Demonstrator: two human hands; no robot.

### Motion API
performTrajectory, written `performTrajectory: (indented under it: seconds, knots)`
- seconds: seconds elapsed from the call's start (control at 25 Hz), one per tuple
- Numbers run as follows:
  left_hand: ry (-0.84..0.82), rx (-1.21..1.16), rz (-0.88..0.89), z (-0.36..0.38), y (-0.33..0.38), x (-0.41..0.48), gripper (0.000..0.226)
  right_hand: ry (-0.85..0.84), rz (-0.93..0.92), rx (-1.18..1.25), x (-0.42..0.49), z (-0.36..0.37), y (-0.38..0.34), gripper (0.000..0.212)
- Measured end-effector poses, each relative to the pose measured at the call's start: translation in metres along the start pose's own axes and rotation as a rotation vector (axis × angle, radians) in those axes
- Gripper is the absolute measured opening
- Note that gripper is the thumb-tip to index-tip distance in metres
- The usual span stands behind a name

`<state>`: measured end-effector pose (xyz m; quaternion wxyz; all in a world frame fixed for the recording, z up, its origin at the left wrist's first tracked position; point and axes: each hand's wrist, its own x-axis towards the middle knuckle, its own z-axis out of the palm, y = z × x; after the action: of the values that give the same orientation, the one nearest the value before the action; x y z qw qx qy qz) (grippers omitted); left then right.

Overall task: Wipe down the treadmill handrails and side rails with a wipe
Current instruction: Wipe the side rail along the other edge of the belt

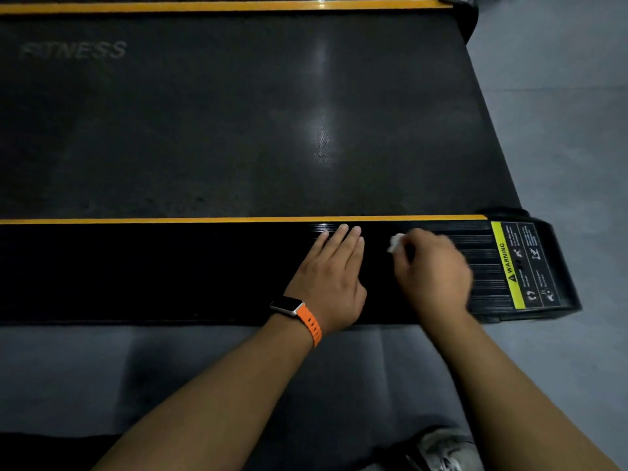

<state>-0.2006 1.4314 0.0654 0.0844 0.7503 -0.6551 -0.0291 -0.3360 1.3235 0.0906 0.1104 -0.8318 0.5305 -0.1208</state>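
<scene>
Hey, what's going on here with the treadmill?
A person is wiping the treadmill's near side rail. Their right grip, a bare hand, holds a white wipe against the rail near the warning label. The left grip rests flat on the rail beside it.

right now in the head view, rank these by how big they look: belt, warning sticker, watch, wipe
1. belt
2. warning sticker
3. watch
4. wipe, though the right hand hides most of it, so its full size is unsure
</scene>
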Motion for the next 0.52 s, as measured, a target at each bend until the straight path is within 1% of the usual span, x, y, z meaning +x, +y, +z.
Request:
performTrajectory:
  seconds: [0.08,0.16,0.2,0.28,0.36,0.4,0.44,0.52]
  knots:
    - [-0.006,0.003,-0.001,-0.001,0.001,0.0,0.07,0.042,0.131,-0.015,0.001,-0.013,0.03,0.018]
    - [-0.006,0.005,0.001,0.0,0.001,0.0,0.07,0.046,0.152,-0.022,0.004,-0.012,0.03,0.018]
    - [-0.001,0.005,0.002,0.0,0.0,0.0,0.071,0.026,0.119,-0.005,0.006,-0.008,0.016,0.018]
    - [-0.005,0.006,0.006,0.0,0.0,0.0,0.072,-0.029,-0.016,0.073,0.005,0.003,-0.019,0.016]
    - [-0.014,0.006,0.011,-0.001,0.0,0.001,0.074,-0.037,-0.126,0.087,0.001,0.01,-0.036,0.018]
    - [-0.013,0.002,0.012,-0.001,0.0,0.001,0.073,-0.019,-0.116,0.071,0.002,0.009,-0.03,0.019]
    - [-0.011,0.0,0.01,-0.001,0.001,0.0,0.072,-0.002,-0.057,0.046,0.005,0.005,-0.018,0.019]
    - [-0.012,0.002,0.002,-0.001,0.001,0.0,0.071,0.042,0.108,0.029,0.009,-0.007,0.017,0.019]
